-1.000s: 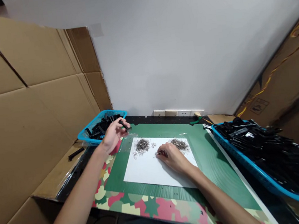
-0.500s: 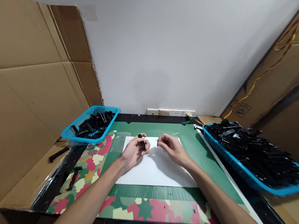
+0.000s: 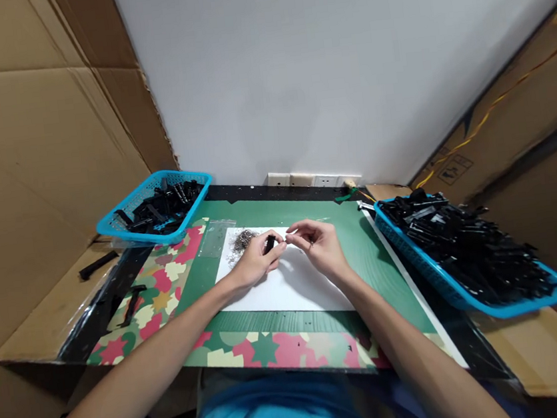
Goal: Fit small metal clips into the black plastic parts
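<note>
My left hand (image 3: 257, 262) is closed around a small black plastic part (image 3: 269, 243), held over a white sheet (image 3: 288, 292). Close beside it, my right hand (image 3: 320, 244) has thumb and forefinger pinched together near the part. Whatever is between those fingertips is too small to name. Behind my left hand, a pile of tiny dark metallic bits (image 3: 242, 240) is spread on the sheet's far left corner.
A blue basket (image 3: 161, 237) of black parts stands at the back left. On the right is a fuller blue basket (image 3: 516, 308). Loose black pieces (image 3: 133, 305) lie on the patterned mat at left. Wall sockets (image 3: 300, 180) line the back edge.
My view has tipped downward, bringing my blue clothing into sight. The hands have come closer together, and the black part is turned in my left hand. The pile of bits now shows.
</note>
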### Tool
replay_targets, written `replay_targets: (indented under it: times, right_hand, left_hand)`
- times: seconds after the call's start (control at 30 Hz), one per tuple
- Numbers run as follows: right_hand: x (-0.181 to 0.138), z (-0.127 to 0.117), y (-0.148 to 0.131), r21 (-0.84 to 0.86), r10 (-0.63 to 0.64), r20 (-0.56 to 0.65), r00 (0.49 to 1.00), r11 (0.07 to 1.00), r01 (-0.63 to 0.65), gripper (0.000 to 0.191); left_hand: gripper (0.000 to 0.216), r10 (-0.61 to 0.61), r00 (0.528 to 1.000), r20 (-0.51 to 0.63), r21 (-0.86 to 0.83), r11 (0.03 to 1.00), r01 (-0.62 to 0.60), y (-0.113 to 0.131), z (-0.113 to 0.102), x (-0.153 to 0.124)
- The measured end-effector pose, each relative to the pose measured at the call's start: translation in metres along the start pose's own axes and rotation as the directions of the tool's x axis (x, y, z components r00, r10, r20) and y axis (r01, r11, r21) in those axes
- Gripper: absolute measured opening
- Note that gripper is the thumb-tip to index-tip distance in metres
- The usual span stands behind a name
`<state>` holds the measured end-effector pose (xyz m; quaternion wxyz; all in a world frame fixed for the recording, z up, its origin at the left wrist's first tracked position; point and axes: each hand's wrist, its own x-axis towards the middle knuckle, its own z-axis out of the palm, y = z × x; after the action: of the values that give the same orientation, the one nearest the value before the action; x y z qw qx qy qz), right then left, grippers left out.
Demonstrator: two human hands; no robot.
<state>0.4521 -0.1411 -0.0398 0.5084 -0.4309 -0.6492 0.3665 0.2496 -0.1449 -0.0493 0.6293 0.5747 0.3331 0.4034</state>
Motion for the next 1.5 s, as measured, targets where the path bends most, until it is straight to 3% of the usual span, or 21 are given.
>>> replay_targets:
  times: [0.17,0.3,0.43,0.53,0.8,1.0,1.23,1.4,1.5]
  right_hand:
    - [-0.002,0.005,0.001,-0.012,0.035,0.047,0.998,0.999,-0.034,0.035]
    - [-0.003,0.009,-0.001,-0.013,0.035,0.033,0.999,0.999,-0.034,0.036]
    - [-0.004,0.012,-0.004,-0.012,0.012,-0.027,1.000,1.000,-0.013,0.033]
    - [-0.004,0.013,-0.007,0.003,0.011,-0.053,0.999,1.000,-0.011,0.031]
    - [-0.003,0.013,-0.004,0.076,0.043,-0.011,0.999,0.996,-0.042,0.035]
    - [-0.003,0.013,0.000,0.097,0.039,0.005,0.999,0.994,-0.040,0.028]
    - [0.000,0.010,0.008,0.098,0.027,0.069,0.997,0.995,-0.034,0.020]
    - [0.001,0.008,0.010,0.088,0.001,0.050,0.999,0.996,-0.005,0.016]
    - [0.000,0.010,0.013,0.110,0.010,0.021,1.000,0.994,-0.012,0.017]
  left_hand:
    - [0.030,0.054,0.994,-0.096,0.145,0.989,-0.040,-0.005,0.002,-0.003]
    - [0.025,0.096,0.991,-0.089,0.285,0.956,-0.067,-0.001,0.001,-0.007]
    - [0.021,0.194,0.979,-0.066,0.502,0.854,-0.136,0.006,-0.002,-0.009]
    - [0.019,0.237,0.971,-0.027,0.571,0.801,-0.180,0.008,-0.005,-0.009]
    - [0.024,0.249,0.967,-0.059,0.528,0.829,-0.182,-0.002,-0.008,-0.007]
    - [0.026,0.277,0.959,-0.059,0.549,0.811,-0.200,-0.002,-0.011,-0.007]
    - [0.030,0.206,0.974,-0.092,0.386,0.909,-0.156,-0.003,-0.013,-0.001]
    - [0.033,0.106,0.991,-0.087,0.290,0.954,-0.076,-0.002,-0.013,0.001]
    - [0.032,0.148,0.984,-0.095,0.318,0.942,-0.111,-0.003,-0.013,0.001]
